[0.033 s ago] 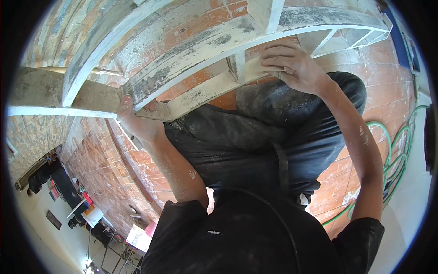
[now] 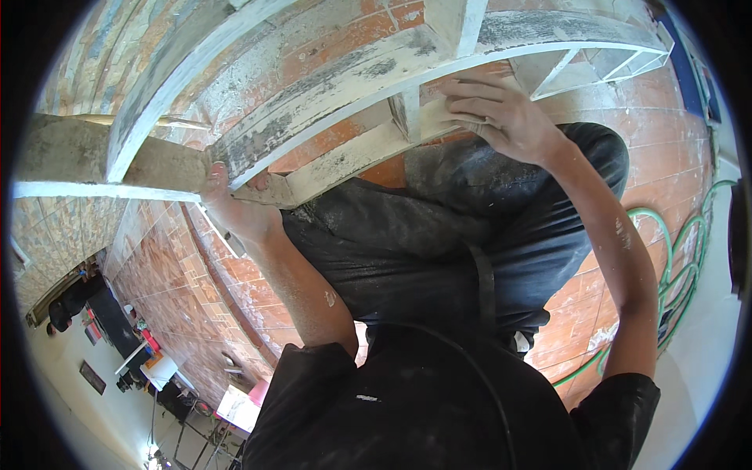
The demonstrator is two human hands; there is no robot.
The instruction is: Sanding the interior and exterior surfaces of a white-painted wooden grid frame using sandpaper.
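Observation:
A white-painted wooden frame (image 2: 337,98) with curved rails and short cross-pieces lies over my bent legs, its paint worn to grey patches. My left hand (image 2: 235,207) is wrapped round the frame's corner at the left, the thumb up on the joint. At the right, my right hand (image 2: 505,117) bends its fingers down at the lower rail (image 2: 435,117), beside a cross-piece (image 2: 406,113). Whatever lies under those fingers is hidden. Pale dust marks both forearms and my black trousers (image 2: 454,204).
Reddish tiles (image 2: 227,274) cover the dusty floor. A green hose (image 2: 681,274) lies coiled by the wall at the right. At the lower left are a dark cabinet (image 2: 113,321), a white table (image 2: 239,407) and other clutter. More frame pieces (image 2: 168,86) extend to the upper left.
My right hand has shifted slightly to the left along the frame. My left hand and the frame stay in place.

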